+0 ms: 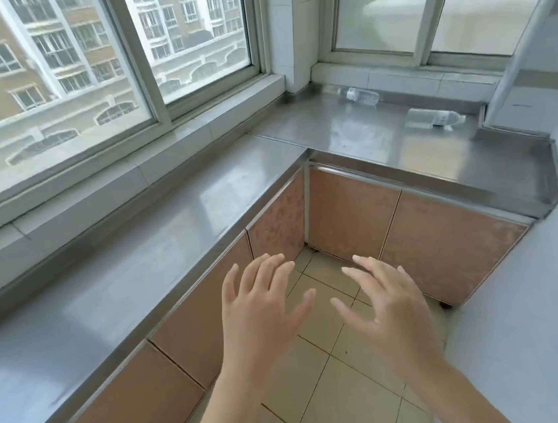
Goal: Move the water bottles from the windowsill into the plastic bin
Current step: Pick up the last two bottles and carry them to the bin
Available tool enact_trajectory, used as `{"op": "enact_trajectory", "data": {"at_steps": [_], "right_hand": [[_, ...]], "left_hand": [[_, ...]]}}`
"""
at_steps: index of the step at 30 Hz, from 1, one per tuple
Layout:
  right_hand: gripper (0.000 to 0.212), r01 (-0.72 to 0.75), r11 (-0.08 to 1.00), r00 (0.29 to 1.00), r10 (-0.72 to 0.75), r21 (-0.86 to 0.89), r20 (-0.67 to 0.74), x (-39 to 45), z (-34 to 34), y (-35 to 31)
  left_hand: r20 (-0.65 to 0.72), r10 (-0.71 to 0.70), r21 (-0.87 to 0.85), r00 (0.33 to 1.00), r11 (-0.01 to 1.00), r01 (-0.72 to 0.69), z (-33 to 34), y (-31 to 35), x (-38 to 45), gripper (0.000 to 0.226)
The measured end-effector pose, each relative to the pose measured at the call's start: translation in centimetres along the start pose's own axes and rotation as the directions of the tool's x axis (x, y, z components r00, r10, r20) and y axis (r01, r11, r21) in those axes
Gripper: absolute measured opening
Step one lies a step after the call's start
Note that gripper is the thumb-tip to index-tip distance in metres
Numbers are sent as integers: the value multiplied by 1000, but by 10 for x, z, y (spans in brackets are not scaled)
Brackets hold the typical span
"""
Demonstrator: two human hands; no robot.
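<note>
Two clear plastic water bottles lie on their sides on the steel counter below the far right window. One bottle [360, 96] is near the corner pillar, the other bottle [435, 118] lies further right beside the steel hood. My left hand [262, 313] and my right hand [387, 306] hover side by side over the floor, well short of the bottles. Both hands have spread fingers and hold nothing. No plastic bin is in view.
An L-shaped stainless counter [176, 229] runs under the windows, with tan cabinet doors [422, 248] below. A white tiled windowsill [122, 179] lines the left window. A steel hood [537, 56] rises at the right. Beige floor tiles [328, 395] lie beneath my hands.
</note>
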State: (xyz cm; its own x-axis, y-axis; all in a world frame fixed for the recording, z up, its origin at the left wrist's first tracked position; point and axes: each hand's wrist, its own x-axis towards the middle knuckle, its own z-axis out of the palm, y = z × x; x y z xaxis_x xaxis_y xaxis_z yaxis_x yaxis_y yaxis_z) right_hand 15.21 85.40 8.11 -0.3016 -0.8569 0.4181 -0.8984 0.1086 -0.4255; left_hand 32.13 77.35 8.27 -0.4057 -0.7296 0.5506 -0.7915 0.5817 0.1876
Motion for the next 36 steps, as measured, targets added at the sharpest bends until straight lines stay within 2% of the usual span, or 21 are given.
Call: {"op": "enact_trajectory", "data": {"at_steps": [11, 17, 24, 32, 36], "right_hand": [[45, -105, 993, 994, 104, -54, -24, 163, 42, 92], [43, -195, 973, 981, 191, -122, -41, 267, 68, 143], [45, -287, 948, 958, 283, -139, -49, 364, 90, 191], [43, -260, 956, 966, 258, -137, -29, 466, 124, 270], [41, -250, 958, 968, 246, -138, -44, 522, 133, 319]], "left_hand": [[33, 55, -63, 998, 997, -53, 129, -5, 170, 48], [112, 115, -129, 987, 987, -100, 213, -12, 279, 41], [91, 203, -169, 975, 968, -186, 284, -14, 394, 48], [72, 196, -186, 978, 966, -180, 371, 4, 486, 44], [104, 198, -174, 975, 969, -178, 413, 22, 537, 44]]}}
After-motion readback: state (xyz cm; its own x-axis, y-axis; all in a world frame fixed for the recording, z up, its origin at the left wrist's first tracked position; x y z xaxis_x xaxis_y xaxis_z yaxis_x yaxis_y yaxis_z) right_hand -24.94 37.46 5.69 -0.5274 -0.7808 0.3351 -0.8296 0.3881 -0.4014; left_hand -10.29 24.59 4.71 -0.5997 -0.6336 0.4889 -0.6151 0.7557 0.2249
